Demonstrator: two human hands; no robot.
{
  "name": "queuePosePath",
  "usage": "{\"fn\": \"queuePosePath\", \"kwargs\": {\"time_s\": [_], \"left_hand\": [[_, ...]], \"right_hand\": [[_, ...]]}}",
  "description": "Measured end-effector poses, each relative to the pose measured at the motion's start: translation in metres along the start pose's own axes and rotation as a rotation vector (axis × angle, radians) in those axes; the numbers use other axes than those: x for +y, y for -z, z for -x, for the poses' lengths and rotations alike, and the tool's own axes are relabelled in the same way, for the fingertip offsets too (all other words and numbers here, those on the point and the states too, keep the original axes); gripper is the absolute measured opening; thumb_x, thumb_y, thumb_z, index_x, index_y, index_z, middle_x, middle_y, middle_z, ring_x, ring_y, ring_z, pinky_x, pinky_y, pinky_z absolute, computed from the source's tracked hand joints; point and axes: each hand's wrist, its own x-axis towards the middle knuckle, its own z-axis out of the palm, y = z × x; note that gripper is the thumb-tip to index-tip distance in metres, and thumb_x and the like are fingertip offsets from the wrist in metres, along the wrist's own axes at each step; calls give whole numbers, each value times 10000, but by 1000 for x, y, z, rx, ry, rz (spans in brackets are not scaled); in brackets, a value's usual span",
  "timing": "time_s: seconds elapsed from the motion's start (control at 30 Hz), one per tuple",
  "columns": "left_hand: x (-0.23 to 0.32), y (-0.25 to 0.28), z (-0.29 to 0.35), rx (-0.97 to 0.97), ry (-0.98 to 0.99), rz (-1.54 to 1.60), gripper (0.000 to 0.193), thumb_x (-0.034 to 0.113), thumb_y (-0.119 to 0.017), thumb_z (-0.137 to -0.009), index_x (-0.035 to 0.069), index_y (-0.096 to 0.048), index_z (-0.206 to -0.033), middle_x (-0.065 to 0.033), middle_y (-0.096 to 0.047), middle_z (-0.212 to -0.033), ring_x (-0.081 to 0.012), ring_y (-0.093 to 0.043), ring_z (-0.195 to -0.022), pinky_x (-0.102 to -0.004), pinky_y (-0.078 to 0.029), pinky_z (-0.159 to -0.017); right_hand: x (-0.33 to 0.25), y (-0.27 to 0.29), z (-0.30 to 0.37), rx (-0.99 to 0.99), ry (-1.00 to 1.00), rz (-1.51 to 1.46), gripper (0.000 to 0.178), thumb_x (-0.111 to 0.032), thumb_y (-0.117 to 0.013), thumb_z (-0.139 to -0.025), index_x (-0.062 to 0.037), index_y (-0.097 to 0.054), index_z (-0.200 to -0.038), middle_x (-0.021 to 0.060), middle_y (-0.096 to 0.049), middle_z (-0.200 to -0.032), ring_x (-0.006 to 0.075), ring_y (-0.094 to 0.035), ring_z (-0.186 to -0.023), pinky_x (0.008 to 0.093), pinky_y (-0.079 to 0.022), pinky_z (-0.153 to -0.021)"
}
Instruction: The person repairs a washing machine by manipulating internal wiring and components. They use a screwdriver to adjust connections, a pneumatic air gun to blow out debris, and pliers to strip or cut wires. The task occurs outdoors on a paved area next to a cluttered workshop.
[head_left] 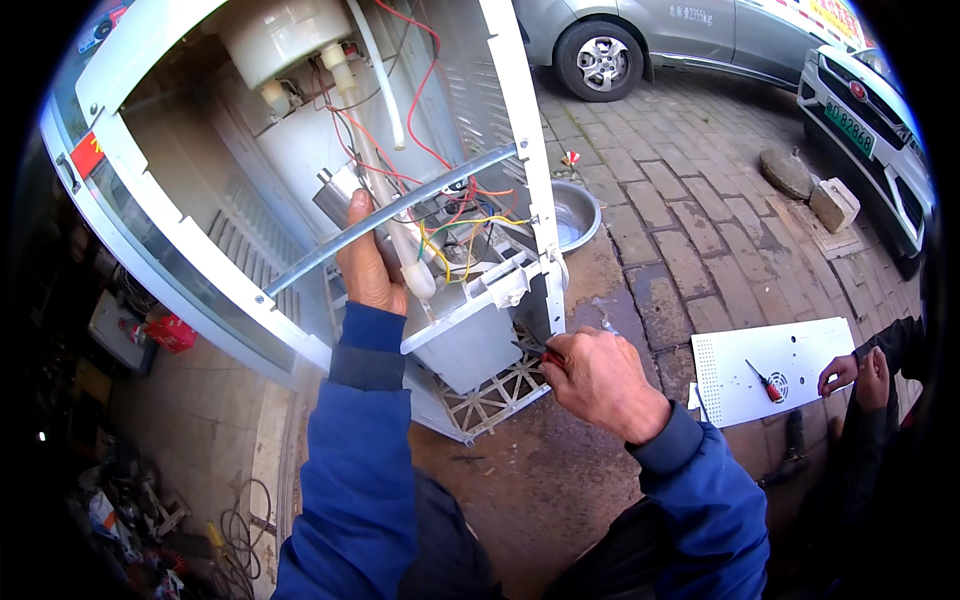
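Right hand (600, 378) clenched on red-handled pliers (540, 353), left hand (368, 262) gripping smooth metal canister (338, 190) — white plastic cabinet (470, 330), tangled wires (455, 215)

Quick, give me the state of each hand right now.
Left hand: reaching inside the opened white appliance, fingers resting against a metal part; grip cannot be told.
Right hand: closed on a red-handled tool.

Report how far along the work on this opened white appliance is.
Done: the back panel lies off on the paving with a screwdriver on it. In hand: left hand reaches among the wires; right hand holds a red-handled tool at the grey box. Left: cabinet open.
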Motion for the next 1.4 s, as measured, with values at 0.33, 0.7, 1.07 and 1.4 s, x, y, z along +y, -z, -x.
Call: {"fn": "queuePosePath", "kwargs": {"time_s": [0.33,0.7,1.07,1.4], "left_hand": [[9,11,20,123,231,-35,520,494,-747,-890,128,-618,-1236,-35,-681,-1087,-151,-677,-964,-370,-594,-753],[33,12,55,71,130,-35,475,316,-772,-904,48,-574,-1242,-73,-651,-1143,-187,-669,-1025,-407,-606,-755],[37,39,73,54,127,-182,351,66,-775,-838,44,-583,-1131,-57,-668,-1005,-110,-593,-768,-281,-495,-658],[32,31,73,-1,59,-218,428,277,-779,-908,59,-581,-1219,-44,-649,-1108,-130,-628,-992,-286,-531,-803]], "right_hand": [[3,-3,-3,-45,0,-5,201,-200,-654,-866,-8,-713,-879,246,-678,-816,434,-671,-801,510,-530,-735],[2,0,-1,-19,1,-45,201,-215,-661,-875,-19,-705,-867,247,-683,-837,444,-675,-816,518,-542,-754],[-9,11,-8,-173,-77,-392,274,-222,-667,-884,12,-732,-1012,251,-698,-812,410,-706,-814,452,-540,-737],[-6,10,-13,-129,-142,-460,288,-223,-677,-883,29,-739,-1008,219,-696,-760,301,-709,-715,401,-525,-689]]}}
